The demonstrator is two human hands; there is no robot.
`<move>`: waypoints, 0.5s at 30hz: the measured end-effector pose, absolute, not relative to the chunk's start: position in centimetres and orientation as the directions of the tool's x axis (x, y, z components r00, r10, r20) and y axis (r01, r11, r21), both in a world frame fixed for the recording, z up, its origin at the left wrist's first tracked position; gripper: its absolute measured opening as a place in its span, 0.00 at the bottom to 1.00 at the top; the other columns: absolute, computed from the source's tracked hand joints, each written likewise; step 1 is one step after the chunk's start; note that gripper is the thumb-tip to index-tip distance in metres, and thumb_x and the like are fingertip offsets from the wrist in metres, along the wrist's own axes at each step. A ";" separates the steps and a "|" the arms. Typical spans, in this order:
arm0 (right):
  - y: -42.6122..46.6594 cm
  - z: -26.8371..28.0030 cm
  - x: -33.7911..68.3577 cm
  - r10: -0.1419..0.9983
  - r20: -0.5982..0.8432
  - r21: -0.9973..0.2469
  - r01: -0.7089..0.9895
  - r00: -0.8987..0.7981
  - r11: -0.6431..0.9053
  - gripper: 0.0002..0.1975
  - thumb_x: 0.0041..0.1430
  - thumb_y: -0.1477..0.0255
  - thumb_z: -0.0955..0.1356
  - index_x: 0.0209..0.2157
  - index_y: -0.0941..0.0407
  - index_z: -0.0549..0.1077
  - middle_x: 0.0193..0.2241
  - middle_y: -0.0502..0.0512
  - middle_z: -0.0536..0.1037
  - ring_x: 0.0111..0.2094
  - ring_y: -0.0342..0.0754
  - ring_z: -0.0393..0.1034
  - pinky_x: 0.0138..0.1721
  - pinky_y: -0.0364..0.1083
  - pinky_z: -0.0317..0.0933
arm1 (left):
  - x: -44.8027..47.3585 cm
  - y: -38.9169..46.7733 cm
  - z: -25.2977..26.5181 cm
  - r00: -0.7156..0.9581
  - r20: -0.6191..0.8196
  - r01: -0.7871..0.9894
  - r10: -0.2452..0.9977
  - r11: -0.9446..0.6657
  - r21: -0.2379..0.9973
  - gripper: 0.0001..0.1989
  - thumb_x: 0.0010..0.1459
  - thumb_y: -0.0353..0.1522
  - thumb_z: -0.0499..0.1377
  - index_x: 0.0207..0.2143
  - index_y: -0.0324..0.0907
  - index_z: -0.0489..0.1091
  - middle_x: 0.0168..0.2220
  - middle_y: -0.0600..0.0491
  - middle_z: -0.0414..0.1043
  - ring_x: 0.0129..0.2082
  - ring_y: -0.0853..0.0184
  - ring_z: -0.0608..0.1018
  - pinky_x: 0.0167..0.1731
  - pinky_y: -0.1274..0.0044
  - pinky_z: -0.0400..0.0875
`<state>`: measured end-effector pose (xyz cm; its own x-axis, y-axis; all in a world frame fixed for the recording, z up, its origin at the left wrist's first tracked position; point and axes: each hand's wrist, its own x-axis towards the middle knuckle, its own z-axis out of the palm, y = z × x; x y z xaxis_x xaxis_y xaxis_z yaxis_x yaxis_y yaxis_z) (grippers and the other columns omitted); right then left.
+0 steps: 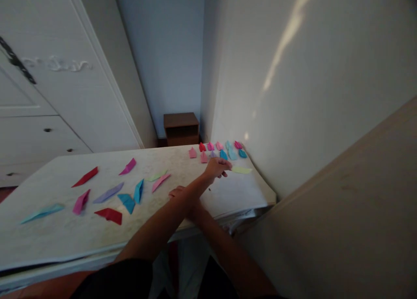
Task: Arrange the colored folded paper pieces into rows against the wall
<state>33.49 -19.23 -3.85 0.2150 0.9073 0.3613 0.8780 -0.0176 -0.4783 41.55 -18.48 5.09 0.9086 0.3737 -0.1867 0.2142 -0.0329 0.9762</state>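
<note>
My forearms cross over the table, the left one on top. My left hand (pixel 217 167) reaches to the right, its fingers closed on the near end of a yellow-green folded paper strip (pixel 241 170) above a white sheet (pixel 234 192). My right hand (pixel 178 192) rests on the table left of that sheet, partly hidden behind the left forearm; its visible fingers lie loosely on the surface with nothing seen in them. Nearest to it is a pink folded paper (pixel 160 182), with a pale green folded paper (pixel 156 176) just behind.
Small folded paper pieces, among them a red one (pixel 202 147) and a light blue one (pixel 230 150), stand in rows at the far right. Several more, including a purple one (pixel 108 193), lie scattered left. A wall (pixel 293 116) borders the table (pixel 58 242); a brown cabinet (pixel 181 120) stands beyond.
</note>
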 end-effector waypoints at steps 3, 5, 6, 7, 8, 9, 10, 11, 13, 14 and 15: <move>-18.9 -3.6 33.6 0.936 0.296 -0.489 0.872 0.191 -0.023 0.06 0.59 0.79 0.66 0.29 0.57 0.71 0.29 0.48 0.72 0.32 0.42 0.64 0.37 0.40 0.59 | 44.6 -19.8 3.3 0.884 -0.247 0.286 0.396 -0.039 0.958 0.02 0.52 0.24 0.62 0.31 0.33 0.73 0.25 0.53 0.75 0.14 0.78 0.72 0.12 0.87 0.54; -18.9 -3.2 33.6 0.944 0.266 -0.495 0.868 0.195 -0.040 0.06 0.60 0.76 0.66 0.29 0.57 0.71 0.28 0.48 0.71 0.32 0.42 0.64 0.36 0.40 0.57 | 46.2 -20.5 2.2 0.869 -0.262 0.314 0.419 -0.059 0.948 0.04 0.54 0.25 0.61 0.33 0.33 0.73 0.28 0.51 0.76 0.15 0.78 0.73 0.12 0.88 0.56; -18.9 -2.9 33.6 0.946 0.253 -0.498 0.866 0.203 -0.052 0.06 0.60 0.75 0.65 0.29 0.57 0.71 0.28 0.48 0.71 0.32 0.42 0.64 0.35 0.41 0.57 | 46.9 -20.7 1.7 0.863 -0.262 0.323 0.432 -0.074 0.943 0.04 0.55 0.25 0.60 0.34 0.33 0.73 0.30 0.49 0.77 0.15 0.78 0.73 0.12 0.88 0.56; -19.1 -2.6 33.6 0.948 0.238 -0.502 0.862 0.213 -0.068 0.05 0.61 0.74 0.65 0.30 0.56 0.71 0.29 0.48 0.71 0.32 0.42 0.64 0.34 0.41 0.56 | 47.5 -21.0 1.3 0.858 -0.257 0.330 0.445 -0.093 0.940 0.05 0.56 0.26 0.60 0.35 0.33 0.73 0.32 0.49 0.77 0.16 0.78 0.74 0.13 0.88 0.57; -19.2 -2.3 33.6 0.949 0.219 -0.508 0.857 0.225 -0.086 0.05 0.61 0.73 0.65 0.32 0.56 0.72 0.30 0.48 0.72 0.31 0.42 0.64 0.33 0.41 0.55 | 48.1 -21.1 0.9 0.855 -0.248 0.333 0.456 -0.116 0.936 0.06 0.57 0.26 0.59 0.37 0.33 0.73 0.33 0.48 0.78 0.16 0.77 0.74 0.13 0.88 0.58; -19.4 -2.0 33.6 0.952 0.197 -0.514 0.852 0.236 -0.104 0.05 0.62 0.71 0.65 0.33 0.56 0.72 0.31 0.48 0.72 0.31 0.42 0.64 0.32 0.41 0.54 | 48.5 -21.3 0.6 0.854 -0.235 0.334 0.464 -0.143 0.931 0.06 0.57 0.27 0.59 0.37 0.34 0.73 0.34 0.48 0.78 0.17 0.77 0.75 0.13 0.88 0.58; -19.5 -1.7 33.7 0.955 0.175 -0.519 0.847 0.241 -0.118 0.05 0.62 0.71 0.65 0.35 0.55 0.72 0.32 0.48 0.72 0.32 0.42 0.64 0.32 0.41 0.54 | 48.9 -21.4 0.4 0.856 -0.220 0.334 0.468 -0.176 0.926 0.06 0.58 0.27 0.58 0.38 0.34 0.73 0.34 0.48 0.78 0.18 0.77 0.76 0.14 0.88 0.59; -19.7 -1.4 33.7 0.958 0.157 -0.522 0.843 0.241 -0.126 0.05 0.62 0.70 0.64 0.36 0.55 0.72 0.33 0.48 0.73 0.32 0.42 0.64 0.32 0.41 0.54 | 49.2 -21.5 0.2 0.861 -0.201 0.330 0.468 -0.213 0.920 0.07 0.59 0.27 0.58 0.38 0.34 0.73 0.34 0.48 0.77 0.19 0.76 0.77 0.15 0.88 0.61; -19.8 -1.1 33.6 0.962 0.144 -0.516 0.847 0.234 -0.129 0.05 0.62 0.69 0.64 0.36 0.54 0.71 0.34 0.48 0.73 0.33 0.42 0.65 0.32 0.41 0.54 | 49.5 -21.7 0.1 0.874 -0.152 0.316 0.462 -0.302 0.899 0.07 0.60 0.28 0.57 0.38 0.34 0.73 0.33 0.48 0.77 0.22 0.74 0.78 0.17 0.87 0.65; -19.9 -1.0 33.6 0.961 0.147 -0.503 0.854 0.234 -0.132 0.05 0.62 0.69 0.64 0.37 0.54 0.71 0.34 0.48 0.73 0.34 0.42 0.66 0.31 0.41 0.54 | 49.5 -21.8 0.2 0.880 -0.118 0.304 0.460 -0.355 0.884 0.07 0.61 0.29 0.57 0.38 0.34 0.73 0.34 0.48 0.77 0.24 0.73 0.79 0.20 0.85 0.68; -19.9 -1.0 33.5 0.959 0.153 -0.485 0.864 0.237 -0.136 0.06 0.62 0.68 0.64 0.37 0.54 0.71 0.35 0.48 0.73 0.34 0.43 0.67 0.30 0.41 0.54 | 49.4 -21.9 0.2 0.885 -0.076 0.288 0.459 -0.413 0.864 0.08 0.61 0.30 0.57 0.39 0.34 0.73 0.36 0.47 0.77 0.27 0.71 0.80 0.24 0.83 0.71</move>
<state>33.54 -19.92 -0.97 0.2373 0.9594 0.1527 0.8636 -0.1364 -0.4855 49.37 -21.89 0.24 0.8854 0.4586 -0.0760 0.2882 -0.4133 0.8638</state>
